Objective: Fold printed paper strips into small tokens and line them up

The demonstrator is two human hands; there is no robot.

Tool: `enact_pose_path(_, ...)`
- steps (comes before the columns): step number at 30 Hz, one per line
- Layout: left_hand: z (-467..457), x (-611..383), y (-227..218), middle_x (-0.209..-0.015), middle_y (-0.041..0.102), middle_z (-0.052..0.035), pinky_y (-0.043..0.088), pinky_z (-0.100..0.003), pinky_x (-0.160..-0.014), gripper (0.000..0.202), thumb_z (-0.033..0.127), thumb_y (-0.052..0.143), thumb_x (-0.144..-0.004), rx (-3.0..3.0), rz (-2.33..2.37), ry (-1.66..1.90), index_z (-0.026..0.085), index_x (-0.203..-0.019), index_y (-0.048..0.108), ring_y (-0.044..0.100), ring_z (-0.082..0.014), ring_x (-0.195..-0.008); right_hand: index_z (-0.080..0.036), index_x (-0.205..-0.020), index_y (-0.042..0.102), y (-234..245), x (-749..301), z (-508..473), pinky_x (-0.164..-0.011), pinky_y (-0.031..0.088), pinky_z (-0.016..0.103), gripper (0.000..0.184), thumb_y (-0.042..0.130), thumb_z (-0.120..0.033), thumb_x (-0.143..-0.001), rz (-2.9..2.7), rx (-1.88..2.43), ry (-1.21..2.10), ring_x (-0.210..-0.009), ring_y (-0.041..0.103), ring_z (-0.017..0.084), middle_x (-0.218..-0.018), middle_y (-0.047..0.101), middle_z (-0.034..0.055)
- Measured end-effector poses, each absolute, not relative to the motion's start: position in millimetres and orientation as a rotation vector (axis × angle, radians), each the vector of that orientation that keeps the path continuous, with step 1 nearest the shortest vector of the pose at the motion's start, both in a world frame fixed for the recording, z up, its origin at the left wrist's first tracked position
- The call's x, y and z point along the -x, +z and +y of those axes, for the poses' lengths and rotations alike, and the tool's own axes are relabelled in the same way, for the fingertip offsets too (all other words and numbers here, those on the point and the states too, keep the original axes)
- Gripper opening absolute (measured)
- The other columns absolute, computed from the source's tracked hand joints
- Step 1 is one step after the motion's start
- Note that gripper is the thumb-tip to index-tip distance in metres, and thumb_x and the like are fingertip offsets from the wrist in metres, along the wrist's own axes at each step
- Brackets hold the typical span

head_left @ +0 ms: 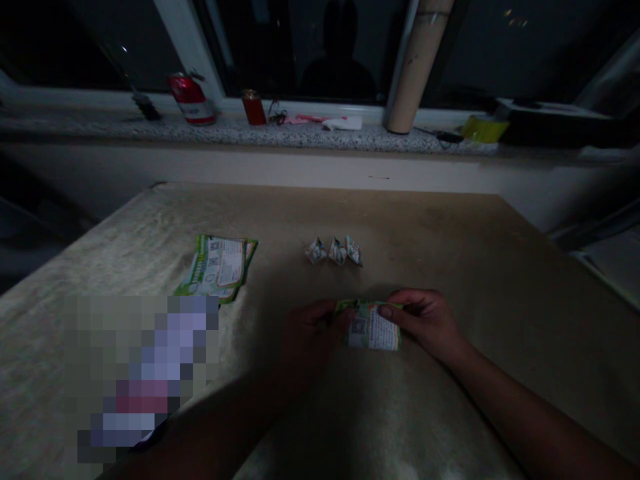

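My left hand (pixel 315 333) pinches the left edge of a printed green-and-white packet (pixel 373 330), which shows a square code and lines of text. At its upper right corner, my right hand (pixel 427 320) grips the same packet with the thumb on top. Beyond my hands, three small folded paper pieces (pixel 337 251) stand in a row, printed in similar colours. To the left lies a small stack of flat green-and-white packets (pixel 217 267). Shadow darkens my left hand, so its fingers are only partly visible.
A pixelated long object (pixel 165 360) lies at the table's left. Behind the table (pixel 450 233), the stone windowsill (pixel 360 139) bears a red can (pixel 193 100), an orange-red jar (pixel 254 108), a cardboard tube (pixel 417 73) and a yellow item (pixel 484 128).
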State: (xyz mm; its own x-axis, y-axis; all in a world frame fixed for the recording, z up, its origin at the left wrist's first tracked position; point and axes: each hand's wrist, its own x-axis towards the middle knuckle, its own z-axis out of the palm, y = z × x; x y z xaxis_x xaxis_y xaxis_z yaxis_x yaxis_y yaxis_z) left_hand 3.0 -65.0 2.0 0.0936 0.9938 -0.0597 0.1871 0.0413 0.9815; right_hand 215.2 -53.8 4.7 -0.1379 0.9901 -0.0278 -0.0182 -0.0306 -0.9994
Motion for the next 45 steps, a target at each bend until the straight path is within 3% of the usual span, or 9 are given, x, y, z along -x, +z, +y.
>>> enact_pose_path(31,-63.4,-6.1,-0.4,-0.073,0.070,-0.0040,0.052,-0.025,-0.058,0.024,0.038,0.070,-0.077,-1.193,1.198,0.975,0.014,-0.081,0.070,0.065,-0.0168,-0.066,-0.020,-0.073,0.078,3.7,-216.5,-55.1,-0.052,0.053,0.023,0.018,0.083,-0.037,-0.074,-1.364,1.153,1.284,-0.054,0.064,0.012,-0.066,0.074,0.0022)
enact_pose_path(45,-62.4,-7.9,7.3,-0.068,0.069,-0.0018,0.045,-0.022,-0.052,0.025,0.041,0.075,-0.074,-1.265,1.273,0.846,0.016,-0.080,0.077,0.060,-0.0140,-0.060,-0.020,-0.073,0.077,3.5,-217.2,-57.0,-0.051,0.052,0.023,0.020,0.082,-0.039,-0.075,-1.436,1.127,1.328,-0.054,0.064,0.012,-0.064,0.073,0.0019)
